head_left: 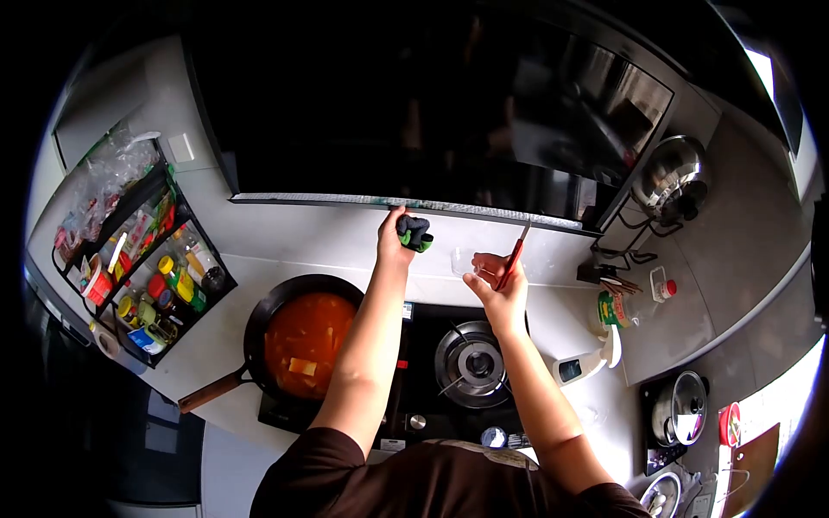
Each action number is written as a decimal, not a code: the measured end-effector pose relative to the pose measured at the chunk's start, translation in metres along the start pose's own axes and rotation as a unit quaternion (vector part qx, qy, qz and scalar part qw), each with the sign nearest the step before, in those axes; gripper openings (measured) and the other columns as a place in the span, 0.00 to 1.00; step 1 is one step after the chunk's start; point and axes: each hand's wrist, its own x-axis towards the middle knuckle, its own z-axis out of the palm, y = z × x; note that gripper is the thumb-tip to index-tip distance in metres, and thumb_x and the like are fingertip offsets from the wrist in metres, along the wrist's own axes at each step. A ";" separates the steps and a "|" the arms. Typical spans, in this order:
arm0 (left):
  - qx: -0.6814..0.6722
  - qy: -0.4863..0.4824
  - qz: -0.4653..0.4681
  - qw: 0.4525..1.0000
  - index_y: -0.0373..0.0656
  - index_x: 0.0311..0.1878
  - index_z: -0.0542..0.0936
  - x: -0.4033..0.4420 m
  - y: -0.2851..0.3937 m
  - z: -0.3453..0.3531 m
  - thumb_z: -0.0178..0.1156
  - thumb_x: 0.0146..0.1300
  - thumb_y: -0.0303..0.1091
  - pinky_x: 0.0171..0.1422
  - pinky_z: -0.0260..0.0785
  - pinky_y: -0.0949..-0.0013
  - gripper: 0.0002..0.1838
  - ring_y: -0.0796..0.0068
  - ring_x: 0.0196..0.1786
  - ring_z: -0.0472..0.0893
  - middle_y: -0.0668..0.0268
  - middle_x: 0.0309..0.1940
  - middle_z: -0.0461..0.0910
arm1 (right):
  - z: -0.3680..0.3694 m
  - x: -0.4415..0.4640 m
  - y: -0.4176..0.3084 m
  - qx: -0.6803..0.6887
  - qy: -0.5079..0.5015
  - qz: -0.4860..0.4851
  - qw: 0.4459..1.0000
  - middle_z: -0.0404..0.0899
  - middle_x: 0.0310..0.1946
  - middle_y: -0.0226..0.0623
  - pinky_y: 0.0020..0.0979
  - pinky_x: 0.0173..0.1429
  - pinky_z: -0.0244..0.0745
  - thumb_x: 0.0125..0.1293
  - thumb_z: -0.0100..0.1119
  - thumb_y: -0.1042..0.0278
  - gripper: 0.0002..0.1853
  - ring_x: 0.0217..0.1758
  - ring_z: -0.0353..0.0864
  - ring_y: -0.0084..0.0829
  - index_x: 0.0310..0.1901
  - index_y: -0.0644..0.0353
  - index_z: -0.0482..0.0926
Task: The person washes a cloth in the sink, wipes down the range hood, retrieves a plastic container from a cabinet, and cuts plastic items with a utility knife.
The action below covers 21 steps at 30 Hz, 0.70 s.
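The person wears a dark brown T-shirt of matte fabric, its short left sleeve loose and ending above the elbow, the right sleeve only partly in view. A pale greyish print marks the front, too foreshortened to read. The left forearm, right forearm, left hand and right hand are bare.

Pale wall above white counter

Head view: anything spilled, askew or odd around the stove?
No spill stands out. Slightly odd: the pan of red food sits uncovered while the left hand holds a bunched cloth and the right hand a red-handled tool nearby. The pan's brown handle also seems to reach the edge of the counter.
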 end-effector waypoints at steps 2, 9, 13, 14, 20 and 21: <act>0.062 0.039 0.027 0.997 0.46 0.26 0.76 -0.006 0.004 0.014 0.65 0.57 0.41 0.36 0.73 0.67 0.12 0.71 0.27 0.78 0.69 0.22 0.77 | 0.005 0.001 0.001 -0.003 -0.001 -0.007 1.000 0.79 0.40 0.36 0.29 0.55 0.76 0.50 0.70 0.82 0.22 0.45 0.80 0.27 0.46 0.66 0.72; 0.135 0.125 0.049 0.982 0.44 0.29 0.75 -0.011 0.002 0.022 0.63 0.58 0.39 0.25 0.73 0.64 0.10 0.72 0.24 0.76 0.69 0.24 0.74 | 0.022 0.009 -0.004 -0.034 -0.011 -0.025 0.999 0.80 0.42 0.40 0.28 0.54 0.75 0.51 0.70 0.81 0.20 0.45 0.80 0.27 0.46 0.67 0.74; 0.146 0.132 0.078 0.977 0.42 0.27 0.75 -0.025 0.003 0.027 0.60 0.60 0.38 0.23 0.72 0.66 0.12 0.72 0.23 0.77 0.68 0.22 0.74 | 0.025 0.016 -0.007 -0.042 -0.006 -0.027 0.999 0.81 0.41 0.39 0.27 0.52 0.75 0.52 0.70 0.82 0.20 0.44 0.80 0.26 0.46 0.66 0.74; 0.149 0.131 0.079 0.977 0.41 0.27 0.74 -0.029 0.004 0.028 0.60 0.60 0.38 0.23 0.72 0.66 0.12 0.72 0.23 0.77 0.68 0.22 0.74 | 0.025 0.018 -0.007 -0.043 -0.008 -0.027 0.999 0.81 0.41 0.39 0.27 0.52 0.75 0.52 0.70 0.82 0.20 0.44 0.80 0.26 0.46 0.66 0.74; 0.095 0.148 0.097 0.980 0.37 0.33 0.77 -0.048 0.003 0.044 0.61 0.59 0.35 0.32 0.74 0.68 0.10 0.73 0.29 0.79 0.67 0.30 0.78 | 0.031 0.033 -0.002 -0.035 0.019 -0.042 0.998 0.81 0.38 0.34 0.26 0.49 0.76 0.52 0.70 0.80 0.19 0.43 0.80 0.25 0.46 0.64 0.74; 0.094 0.143 0.108 0.979 0.37 0.33 0.77 -0.042 0.001 0.040 0.61 0.59 0.35 0.32 0.74 0.68 0.10 0.73 0.29 0.79 0.67 0.29 0.78 | 0.032 0.037 0.002 -0.026 0.029 -0.039 0.998 0.81 0.38 0.33 0.27 0.50 0.76 0.52 0.70 0.80 0.19 0.43 0.80 0.25 0.46 0.64 0.74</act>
